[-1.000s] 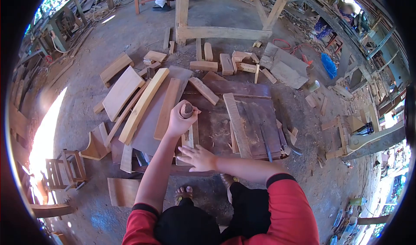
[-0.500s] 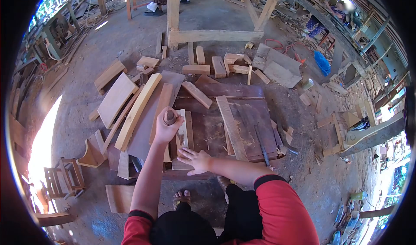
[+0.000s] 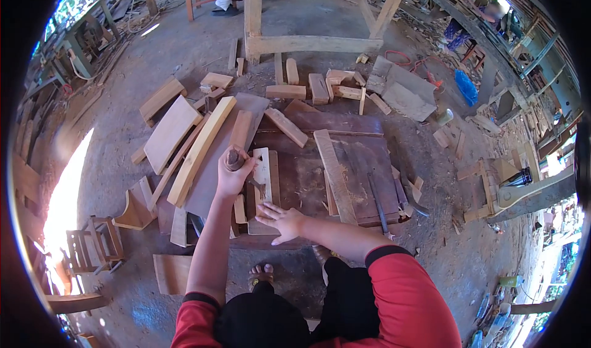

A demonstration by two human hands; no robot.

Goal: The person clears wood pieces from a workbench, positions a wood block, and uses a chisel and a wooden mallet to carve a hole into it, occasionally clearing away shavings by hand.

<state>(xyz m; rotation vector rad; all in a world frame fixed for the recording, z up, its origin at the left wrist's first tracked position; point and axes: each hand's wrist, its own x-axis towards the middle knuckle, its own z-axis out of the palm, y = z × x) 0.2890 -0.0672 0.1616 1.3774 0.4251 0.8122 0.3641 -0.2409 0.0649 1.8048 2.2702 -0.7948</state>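
My left hand [image 3: 231, 174] is wrapped round the brown handle of a tool [image 3: 234, 158]. The tool's thin metal part slants down to a pale wood piece [image 3: 263, 174] with a dark cut in its upper end. My right hand [image 3: 284, 222] lies with fingers spread on the lower end of that piece and the board [image 3: 274, 185] beneath it. These rest on a low dark red-brown wooden surface [image 3: 301, 163]. To the right are a long rough wood strip [image 3: 335, 176] and a dark metal bar [image 3: 377, 203].
Wood offcuts and a long yellowish beam [image 3: 202, 151] lie on the left. A wooden bench frame [image 3: 320, 44] stands ahead. Blue plastic [image 3: 465, 88] and a small wooden chair [image 3: 95, 246] are farther out. One person sits at upper right [image 3: 455, 34]; another person's feet show at upper left.
The view has shifted slightly, so the scene sits a little to the right. My left hand has tilted, and the tool's metal part now shows below it. My right hand remains spread on the wood.
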